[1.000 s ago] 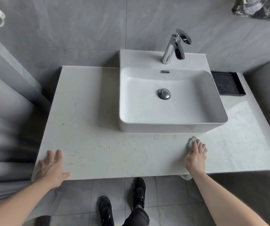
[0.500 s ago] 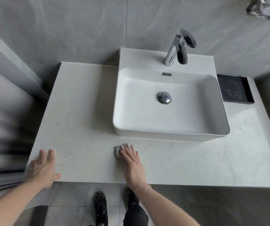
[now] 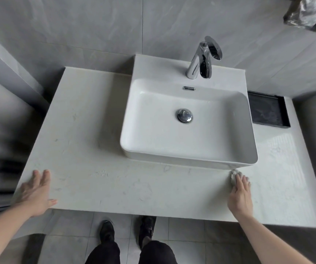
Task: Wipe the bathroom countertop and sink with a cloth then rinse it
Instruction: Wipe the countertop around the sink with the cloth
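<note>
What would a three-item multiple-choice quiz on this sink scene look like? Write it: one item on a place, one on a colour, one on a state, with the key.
1. Where is the cloth?
A. In the sink
B. On the counter by the sink's front right corner
C. On the black tray

2. What colour is the tray?
A. White
B. Red
C. Black

3. What is the left hand doing?
A. Lying flat and open on the counter
B. Turning the tap
C. Holding a bottle

Key:
1 B: the cloth sits under the right hand on the counter, just before the corner of the sink.
2 C: the tray to the right of the sink is black.
3 A: its fingers are spread on the counter's front left edge, with nothing in it, far from the tap.
</note>
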`<state>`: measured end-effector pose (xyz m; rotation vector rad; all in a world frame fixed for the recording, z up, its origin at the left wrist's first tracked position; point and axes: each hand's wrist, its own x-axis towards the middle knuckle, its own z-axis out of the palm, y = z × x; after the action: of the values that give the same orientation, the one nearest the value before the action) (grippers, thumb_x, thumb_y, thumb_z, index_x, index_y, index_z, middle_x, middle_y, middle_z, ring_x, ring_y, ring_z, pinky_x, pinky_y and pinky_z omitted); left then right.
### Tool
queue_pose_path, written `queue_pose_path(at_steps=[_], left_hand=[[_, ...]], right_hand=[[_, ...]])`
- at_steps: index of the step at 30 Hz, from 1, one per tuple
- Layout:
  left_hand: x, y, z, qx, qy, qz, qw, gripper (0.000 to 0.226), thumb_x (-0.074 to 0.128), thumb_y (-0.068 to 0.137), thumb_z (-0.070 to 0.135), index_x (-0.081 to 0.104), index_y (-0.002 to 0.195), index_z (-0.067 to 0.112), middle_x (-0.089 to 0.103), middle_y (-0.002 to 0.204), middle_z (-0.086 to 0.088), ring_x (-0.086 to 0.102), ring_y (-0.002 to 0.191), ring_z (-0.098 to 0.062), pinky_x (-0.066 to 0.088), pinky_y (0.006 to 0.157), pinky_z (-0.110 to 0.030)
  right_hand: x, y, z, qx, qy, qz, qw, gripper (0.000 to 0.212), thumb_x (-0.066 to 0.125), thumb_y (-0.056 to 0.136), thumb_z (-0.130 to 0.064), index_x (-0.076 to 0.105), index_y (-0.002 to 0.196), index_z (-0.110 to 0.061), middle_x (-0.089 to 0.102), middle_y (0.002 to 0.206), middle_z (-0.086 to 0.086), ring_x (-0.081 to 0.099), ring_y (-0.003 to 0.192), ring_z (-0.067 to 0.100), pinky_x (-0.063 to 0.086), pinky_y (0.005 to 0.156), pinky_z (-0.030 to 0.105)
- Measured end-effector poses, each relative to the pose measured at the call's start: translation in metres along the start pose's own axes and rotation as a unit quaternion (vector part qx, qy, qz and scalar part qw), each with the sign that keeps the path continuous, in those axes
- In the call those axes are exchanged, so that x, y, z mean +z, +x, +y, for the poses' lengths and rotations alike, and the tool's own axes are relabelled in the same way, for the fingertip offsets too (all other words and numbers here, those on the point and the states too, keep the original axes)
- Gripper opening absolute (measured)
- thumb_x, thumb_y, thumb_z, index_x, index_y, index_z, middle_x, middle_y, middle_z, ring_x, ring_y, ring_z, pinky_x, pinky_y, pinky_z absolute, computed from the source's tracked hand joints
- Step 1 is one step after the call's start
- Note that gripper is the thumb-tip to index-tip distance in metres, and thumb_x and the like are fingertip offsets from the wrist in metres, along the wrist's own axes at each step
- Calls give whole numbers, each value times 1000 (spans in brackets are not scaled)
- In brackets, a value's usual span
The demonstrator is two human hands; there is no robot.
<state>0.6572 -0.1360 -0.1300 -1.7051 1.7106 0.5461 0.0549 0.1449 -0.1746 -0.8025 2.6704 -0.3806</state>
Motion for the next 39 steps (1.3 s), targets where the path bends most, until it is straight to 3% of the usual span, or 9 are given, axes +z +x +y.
queue_pose_path(at_steps=[4,7,11,16,19,24,29,32,39], left_hand=[[-1,-2,1,1,-10,-7,1000,114,68,88,44,-21,155,19,-30,160,-16,7,149,-47,16,123,-47],[-2,-5,1,1,-11,-12,1000,113,67,89,44,-22,154,19,-31,159,-15,5,149,-47,15,123,-47],[-3,-7,1,0,-21,-9,1000,112,66,90,45,-23,154,20,-32,159,-14,5,149,-48,15,123,-47],[-5,-9,2,-1,-10,7,1000,109,62,91,49,-22,154,19,-30,160,-16,6,150,-46,14,122,-46],[-2,-6,0,0,-17,3,1000,110,63,91,47,-23,154,21,-31,160,-14,4,149,-47,15,122,-47],[8,5,-9,7,-43,2,999,114,66,89,45,-26,153,22,-41,155,-12,-3,148,-51,22,121,-51],[4,-1,-6,17,-28,8,999,109,63,92,44,-24,153,20,-32,159,-13,1,148,-52,34,116,-49],[3,-2,-5,22,-20,10,1000,108,63,93,44,-22,154,20,-32,160,-12,1,148,-52,38,113,-50],[9,3,-7,31,-5,24,999,107,64,92,42,-19,155,21,-31,160,-12,0,148,-52,46,106,-50]], right_hand=[[26,-7,-27,43,-14,-2,999,74,29,86,-20,26,159,-4,18,168,20,8,155,41,5,127,52],[50,-41,-76,42,0,-3,999,68,31,96,-22,21,162,-10,12,171,15,4,157,38,8,126,54],[85,-93,-140,-84,5,-49,995,73,42,100,-15,8,165,-19,-5,173,4,-15,158,26,-2,129,48],[118,-138,-212,-263,-5,-131,956,98,37,77,5,4,165,-25,-14,171,-5,-24,156,19,-5,128,44],[127,-145,-231,-293,-1,-158,943,104,37,71,11,11,164,-26,-11,170,-12,-23,156,14,-4,129,41],[110,-138,-213,-248,114,-118,955,105,37,62,16,34,159,-23,21,169,-10,3,159,10,12,129,40],[80,-114,-162,-96,88,3,992,89,36,78,24,37,158,-16,28,168,2,14,158,20,19,128,46],[78,-100,-138,-19,23,8,1000,60,43,101,-1,31,159,-11,22,169,11,12,157,33,16,126,52],[123,-126,-202,21,-16,-36,999,70,35,104,-33,-1,164,-23,-12,172,5,-15,158,30,-2,127,56]])
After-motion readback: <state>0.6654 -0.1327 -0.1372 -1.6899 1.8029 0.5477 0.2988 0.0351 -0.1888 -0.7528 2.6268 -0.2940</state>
